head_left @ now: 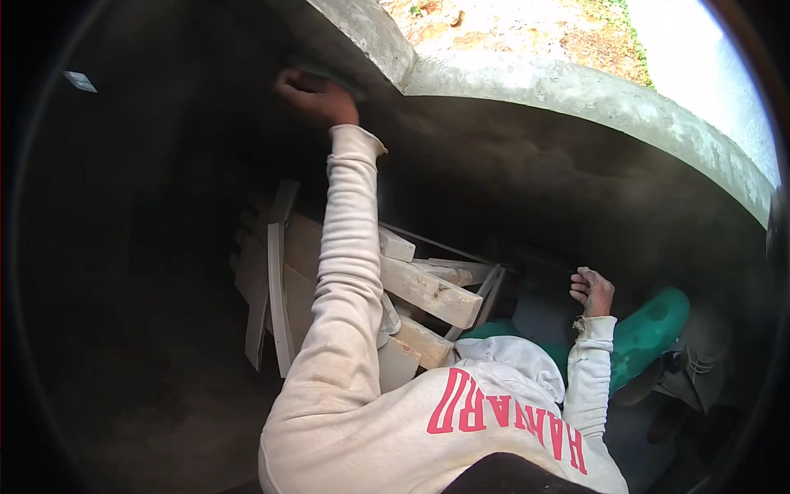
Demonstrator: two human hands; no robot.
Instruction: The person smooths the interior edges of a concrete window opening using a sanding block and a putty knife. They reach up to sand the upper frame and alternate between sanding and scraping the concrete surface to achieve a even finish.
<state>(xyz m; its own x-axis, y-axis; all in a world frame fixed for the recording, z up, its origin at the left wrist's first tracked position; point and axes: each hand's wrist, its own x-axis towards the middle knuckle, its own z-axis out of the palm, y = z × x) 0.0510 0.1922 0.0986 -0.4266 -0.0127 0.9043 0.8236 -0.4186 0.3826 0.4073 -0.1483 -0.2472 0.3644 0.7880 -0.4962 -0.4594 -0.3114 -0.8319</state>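
L hand (327,103) is out at full reach, up against or just by the dark wall (494,156) under the pale concrete ledge (568,82); contact is hard to tell b/c of blur & shadow. It looks closed round a flat tool (341,78), dark greenish, mostly lost in the gloom, so exact kind unclear. The tool is at the wall's upper part, near the ledge corner, prob. held flat so its face can meet the surface. Arm is straight prob. b/c the wood pieces (432,292) are heaped betw. body & wall, keeping the person back. R hand (596,295) is well apart from it, elbow bent, fingers curled in, near the green trouser leg (654,329); nothing seen in it, but can't tell if something small is hidden in the palm. Prob. tucked in for balance, w/ the L doing the work. Wood lies crosswise, some bits stacked, one pale slat (279,296) standing out at the L side; could be a rough stand, can't say for sure. Cream sweatshirt (329,420) fills the lower middle, L sleeve passing over the wood. Bright ground (510,33) beyond the ledge makes the near side read v. dark.
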